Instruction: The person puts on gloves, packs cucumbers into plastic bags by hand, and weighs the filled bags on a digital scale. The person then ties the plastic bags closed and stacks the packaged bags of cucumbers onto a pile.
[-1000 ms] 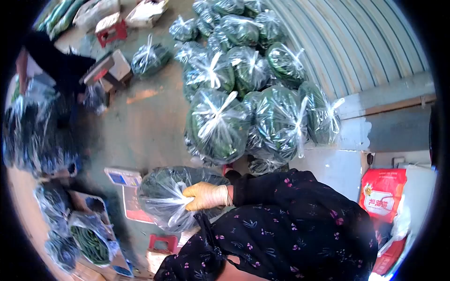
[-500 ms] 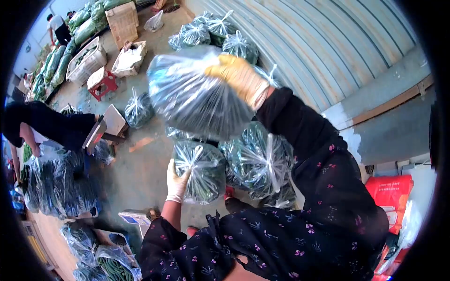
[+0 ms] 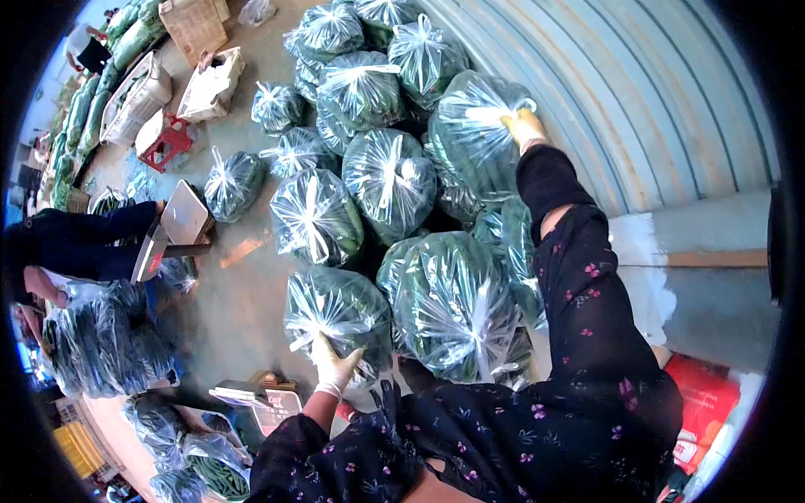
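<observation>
My right hand (image 3: 525, 127), in a yellowish glove, is closed on the gathered, tied top of a clear plastic bag (image 3: 480, 138) of dark green vegetables. That bag sits on the pile against the corrugated wall. My left hand (image 3: 334, 367), in a pale glove, touches the near side of another tied bag (image 3: 344, 306), close to its white knot. Its thumb stands apart from its fingers. Between my arms lies a large tied bag (image 3: 457, 302), and farther out are more bags (image 3: 390, 180) of the same kind.
The corrugated metal wall (image 3: 620, 92) borders the pile on the right. To the left, a person in dark clothes (image 3: 84, 239) is beside a platform scale (image 3: 186, 215) and bagged long green vegetables (image 3: 109, 335). White crates (image 3: 210, 88) and a red stool (image 3: 163, 142) stand farther back.
My right hand has carried its bag away from me and right onto the pile by the wall, uncovering the bags beneath. My left hand has moved onto the near bag beside its knot.
</observation>
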A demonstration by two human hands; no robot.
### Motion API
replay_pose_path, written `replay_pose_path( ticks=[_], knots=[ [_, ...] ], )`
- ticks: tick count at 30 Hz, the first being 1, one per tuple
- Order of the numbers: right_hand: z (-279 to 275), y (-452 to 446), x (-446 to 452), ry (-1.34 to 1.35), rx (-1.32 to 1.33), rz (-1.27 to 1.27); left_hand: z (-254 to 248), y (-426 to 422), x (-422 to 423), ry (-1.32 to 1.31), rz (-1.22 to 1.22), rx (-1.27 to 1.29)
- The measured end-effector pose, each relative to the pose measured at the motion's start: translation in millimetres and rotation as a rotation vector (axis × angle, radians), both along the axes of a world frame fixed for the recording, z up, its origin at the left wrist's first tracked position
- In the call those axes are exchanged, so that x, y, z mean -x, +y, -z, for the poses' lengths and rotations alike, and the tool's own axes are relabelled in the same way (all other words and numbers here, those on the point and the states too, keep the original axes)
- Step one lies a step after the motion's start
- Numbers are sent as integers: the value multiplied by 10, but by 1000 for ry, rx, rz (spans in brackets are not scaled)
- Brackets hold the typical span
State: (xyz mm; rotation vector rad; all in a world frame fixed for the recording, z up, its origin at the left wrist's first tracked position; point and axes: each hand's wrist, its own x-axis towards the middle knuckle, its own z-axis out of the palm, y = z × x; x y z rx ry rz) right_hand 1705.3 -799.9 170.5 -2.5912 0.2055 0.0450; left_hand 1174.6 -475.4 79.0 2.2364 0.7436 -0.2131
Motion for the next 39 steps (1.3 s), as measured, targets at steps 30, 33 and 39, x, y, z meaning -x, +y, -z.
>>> replay_pose_path(
  ticks=[30, 33, 39],
  knots=[
    [136, 88, -298, 166, 213, -23, -77, -21, -83, 232, 0, -158],
    [-185, 217, -120, 144, 272, -33, -81, 24, -65, 157, -36, -118],
    [-394, 388, 45, 40, 342, -89, -217, 54, 65, 8, -1, -85]
  ],
)
